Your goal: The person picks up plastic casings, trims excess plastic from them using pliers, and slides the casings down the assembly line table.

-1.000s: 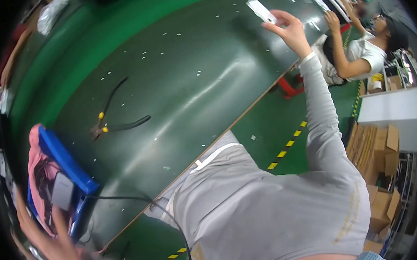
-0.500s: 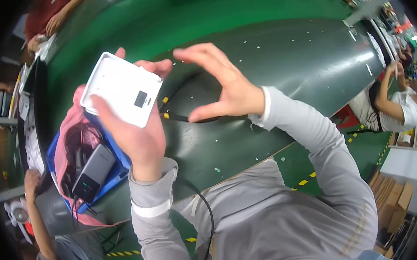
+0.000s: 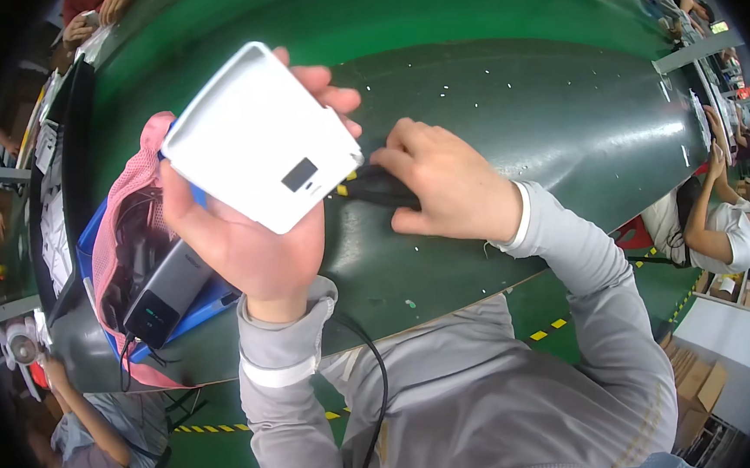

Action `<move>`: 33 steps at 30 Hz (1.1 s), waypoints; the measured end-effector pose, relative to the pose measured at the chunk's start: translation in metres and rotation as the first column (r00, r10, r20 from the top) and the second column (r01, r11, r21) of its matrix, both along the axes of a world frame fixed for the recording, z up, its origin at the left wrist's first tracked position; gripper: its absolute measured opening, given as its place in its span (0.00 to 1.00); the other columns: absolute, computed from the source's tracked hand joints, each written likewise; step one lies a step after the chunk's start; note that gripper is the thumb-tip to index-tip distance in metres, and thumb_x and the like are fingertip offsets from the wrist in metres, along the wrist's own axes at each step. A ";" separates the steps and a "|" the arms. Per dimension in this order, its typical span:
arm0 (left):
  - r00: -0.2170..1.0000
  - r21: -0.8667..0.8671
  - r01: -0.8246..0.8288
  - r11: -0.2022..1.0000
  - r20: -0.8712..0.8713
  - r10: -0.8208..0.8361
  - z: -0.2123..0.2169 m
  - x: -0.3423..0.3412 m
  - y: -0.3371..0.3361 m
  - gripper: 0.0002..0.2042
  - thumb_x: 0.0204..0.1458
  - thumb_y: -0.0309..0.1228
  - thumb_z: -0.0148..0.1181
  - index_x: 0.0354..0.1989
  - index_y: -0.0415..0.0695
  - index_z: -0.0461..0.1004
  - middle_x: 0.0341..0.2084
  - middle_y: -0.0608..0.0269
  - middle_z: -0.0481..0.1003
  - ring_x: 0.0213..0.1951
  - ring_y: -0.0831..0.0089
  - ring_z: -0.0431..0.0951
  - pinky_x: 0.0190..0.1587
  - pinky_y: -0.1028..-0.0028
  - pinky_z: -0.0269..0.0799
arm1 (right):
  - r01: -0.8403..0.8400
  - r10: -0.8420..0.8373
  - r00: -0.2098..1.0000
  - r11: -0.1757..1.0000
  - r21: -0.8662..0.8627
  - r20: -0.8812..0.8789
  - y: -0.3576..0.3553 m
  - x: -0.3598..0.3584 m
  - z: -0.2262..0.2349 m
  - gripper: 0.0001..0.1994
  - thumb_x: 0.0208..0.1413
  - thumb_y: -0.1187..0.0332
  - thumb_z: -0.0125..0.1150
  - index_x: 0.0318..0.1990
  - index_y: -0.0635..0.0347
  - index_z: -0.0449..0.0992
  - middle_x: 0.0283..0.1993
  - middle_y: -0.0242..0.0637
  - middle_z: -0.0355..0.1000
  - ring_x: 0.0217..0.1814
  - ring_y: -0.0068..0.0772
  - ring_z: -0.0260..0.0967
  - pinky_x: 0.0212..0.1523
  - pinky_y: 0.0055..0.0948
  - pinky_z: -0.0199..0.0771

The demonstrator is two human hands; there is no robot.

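A white, shallow, rectangular plastic housing (image 3: 247,139) with a small dark rectangular window rests tilted in my left hand (image 3: 258,242). My left thumb lies along its near left edge, and the fingers wrap behind it and show past the far right side. On the green tabletop just right of the housing lies a black-handled tool (image 3: 376,186) with yellow marks. My right hand (image 3: 449,177) curls over its handles, fingers on the far side and thumb on the near side. The housing and my fingers hide part of the tool, so its exact kind does not show.
A blue bin (image 3: 198,312) lined with pink mesh cloth (image 3: 121,204) stands at the left, holding a grey power bank (image 3: 166,296) with a cable. Small white scraps dot the green table (image 3: 558,117). Other people work at the left and right edges.
My right hand has come down from spread in the air and closed over the tool, whose handles now lie closer together. My left hand has brought the housing nearer and slightly right.
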State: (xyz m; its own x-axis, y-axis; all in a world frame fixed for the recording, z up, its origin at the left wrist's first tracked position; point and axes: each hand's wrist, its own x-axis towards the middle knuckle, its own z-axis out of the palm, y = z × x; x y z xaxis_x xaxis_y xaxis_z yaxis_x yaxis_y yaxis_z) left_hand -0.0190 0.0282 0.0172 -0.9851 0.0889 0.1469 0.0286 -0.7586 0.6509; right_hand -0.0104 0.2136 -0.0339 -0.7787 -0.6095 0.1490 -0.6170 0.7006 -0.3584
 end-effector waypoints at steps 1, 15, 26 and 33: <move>0.996 0.096 0.083 0.992 -0.023 -0.081 -0.004 -0.002 -0.006 0.41 0.59 0.61 0.35 0.68 0.35 0.54 0.42 0.49 0.69 0.39 0.56 0.70 0.42 0.59 0.65 | 0.046 -0.047 0.999 0.996 -0.073 -0.009 0.002 -0.002 0.000 0.26 0.40 0.65 0.69 0.49 0.67 0.74 0.41 0.43 0.65 0.41 0.41 0.68 0.44 0.33 0.70; 0.978 0.129 0.175 0.976 -0.141 -0.157 -0.011 0.002 -0.002 0.42 0.58 0.61 0.38 0.69 0.35 0.50 0.50 0.48 0.68 0.44 0.56 0.70 0.40 0.57 0.67 | 0.397 0.440 0.755 0.283 -0.873 0.486 0.017 -0.015 0.035 0.31 0.51 0.65 0.44 0.63 0.70 0.62 0.51 0.42 0.71 0.47 0.29 0.68 0.47 0.29 0.67; 0.979 0.019 -0.029 0.999 -0.202 0.032 -0.014 0.005 0.004 0.38 0.62 0.60 0.31 0.70 0.38 0.50 0.51 0.47 0.68 0.43 0.57 0.71 0.42 0.61 0.70 | 0.451 0.572 0.583 0.364 -0.815 0.577 0.002 0.024 0.061 0.26 0.57 0.67 0.61 0.62 0.65 0.64 0.44 0.38 0.72 0.47 0.30 0.70 0.50 0.30 0.67; 0.973 0.108 0.104 0.989 -0.218 -0.078 -0.016 0.005 0.006 0.38 0.62 0.61 0.31 0.72 0.46 0.49 0.54 0.42 0.68 0.42 0.56 0.72 0.39 0.60 0.70 | 0.320 0.341 0.834 0.342 -0.884 0.434 0.006 0.019 0.053 0.10 0.60 0.71 0.61 0.46 0.63 0.69 0.37 0.29 0.67 0.39 0.17 0.63 0.41 0.21 0.66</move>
